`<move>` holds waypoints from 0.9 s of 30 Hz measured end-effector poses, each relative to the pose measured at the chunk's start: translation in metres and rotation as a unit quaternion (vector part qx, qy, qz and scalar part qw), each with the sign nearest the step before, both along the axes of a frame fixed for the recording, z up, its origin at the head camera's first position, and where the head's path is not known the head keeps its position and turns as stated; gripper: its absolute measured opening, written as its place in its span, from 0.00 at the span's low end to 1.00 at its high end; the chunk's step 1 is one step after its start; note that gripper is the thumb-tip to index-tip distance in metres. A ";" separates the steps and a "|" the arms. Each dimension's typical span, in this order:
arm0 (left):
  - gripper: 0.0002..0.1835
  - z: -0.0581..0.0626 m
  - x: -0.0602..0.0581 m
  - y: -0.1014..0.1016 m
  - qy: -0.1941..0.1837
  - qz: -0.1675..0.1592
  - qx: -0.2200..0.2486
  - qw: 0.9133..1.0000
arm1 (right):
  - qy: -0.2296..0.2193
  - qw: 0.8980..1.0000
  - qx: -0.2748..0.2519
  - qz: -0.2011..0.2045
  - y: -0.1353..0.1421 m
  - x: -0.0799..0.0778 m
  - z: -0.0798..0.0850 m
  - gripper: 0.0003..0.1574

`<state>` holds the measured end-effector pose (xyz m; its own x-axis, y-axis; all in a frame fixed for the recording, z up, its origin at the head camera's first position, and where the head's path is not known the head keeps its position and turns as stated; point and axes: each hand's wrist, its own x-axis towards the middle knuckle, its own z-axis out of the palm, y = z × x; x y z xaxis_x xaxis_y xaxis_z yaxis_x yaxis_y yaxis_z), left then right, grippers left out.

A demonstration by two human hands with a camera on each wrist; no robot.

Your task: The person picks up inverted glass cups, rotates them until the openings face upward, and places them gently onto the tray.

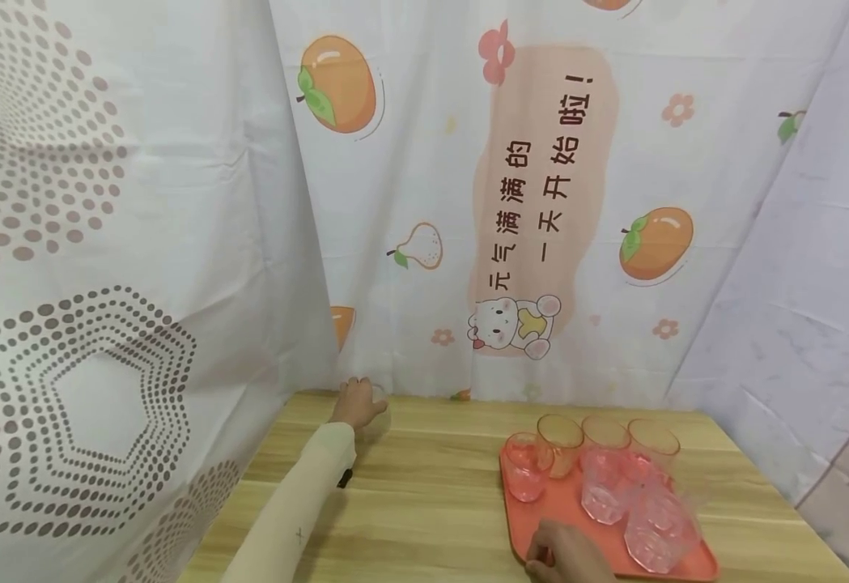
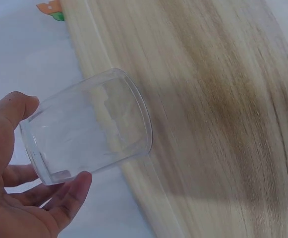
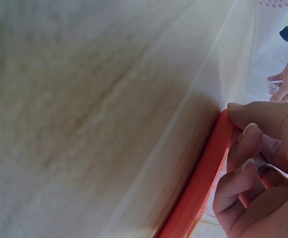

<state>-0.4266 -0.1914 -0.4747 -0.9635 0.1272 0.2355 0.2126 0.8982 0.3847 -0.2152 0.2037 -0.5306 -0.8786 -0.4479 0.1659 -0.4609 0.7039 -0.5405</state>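
Note:
My left hand point(image 1: 358, 404) reaches to the far left corner of the table, near the hanging cloth. It holds a clear drinking glass point(image 2: 84, 131), thumb on one side and fingers on the other, close to one end. The glass's other end overlaps the wooden tabletop in the left wrist view. At the front left corner of a red-orange tray point(image 1: 541, 522) is my right hand point(image 1: 568, 554). Its thumb lies on the tray's rim point(image 3: 198, 186) and the other fingers are curled beside it. Several glasses stand on that tray.
Amber-tinted glasses point(image 1: 559, 433) line the tray's back edge. Clear faceted glasses point(image 1: 653, 538) stand towards its front right, and another tumbler point(image 1: 527, 478) at its left. A printed cloth point(image 1: 424, 340) hangs behind the wooden table point(image 1: 424, 486); more cloth hangs at both sides.

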 end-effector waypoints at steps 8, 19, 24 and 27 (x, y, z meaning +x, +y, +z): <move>0.19 0.003 0.005 -0.005 -0.001 -0.004 -0.009 1.000 | 0.003 1.000 -0.006 0.013 0.000 0.000 -0.001 0.14; 0.23 0.010 0.014 -0.011 -0.040 -0.011 -0.009 0.999 | -0.014 1.000 -0.007 0.013 0.001 0.002 0.002 0.14; 0.23 0.013 0.020 -0.014 -0.040 -0.019 -0.010 0.999 | 0.000 1.000 -0.007 0.027 0.001 0.002 0.002 0.13; 0.23 0.014 0.026 -0.015 -0.041 -0.022 -0.014 0.999 | 0.013 0.999 -0.009 0.036 0.001 0.002 0.003 0.13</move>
<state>-0.4005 -0.2066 -0.4605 -0.9728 0.1748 0.1519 0.2205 0.8997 0.3768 -0.2131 0.2051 -0.5278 -0.8391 -0.5071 0.1968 -0.5243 0.6577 -0.5409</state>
